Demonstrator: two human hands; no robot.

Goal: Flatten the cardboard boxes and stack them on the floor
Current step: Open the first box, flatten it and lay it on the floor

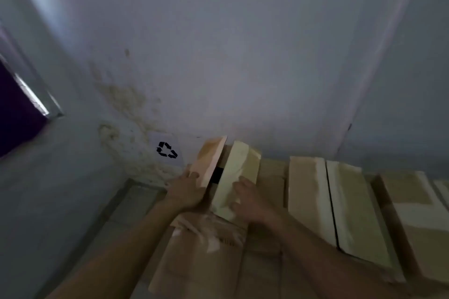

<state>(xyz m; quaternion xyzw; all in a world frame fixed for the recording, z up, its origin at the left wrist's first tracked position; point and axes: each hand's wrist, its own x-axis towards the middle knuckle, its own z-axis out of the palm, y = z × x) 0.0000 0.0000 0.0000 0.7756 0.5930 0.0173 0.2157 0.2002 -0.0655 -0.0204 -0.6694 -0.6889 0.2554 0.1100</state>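
Note:
A brown cardboard box (201, 257) stands in front of me against the wall, its two top flaps partly raised with a dark gap between them. My left hand (188, 190) grips the near end of the left flap (210, 160), thumb on its outer face. My right hand (247, 199) lies on the pale right flap (237, 177), fingers spread over it and curling at its near edge. Torn tape hangs on the box's front face. Two more boxes, one (337, 213) with shut flaps and one (418, 223) further right, stand in a row beside it.
A stained pale wall (218, 56) rises just behind the boxes, with a paper sheet bearing a recycling symbol (167, 149) stuck low on it. A window opening (21, 104) is at the left. Tiled floor (128, 204) shows left of the box.

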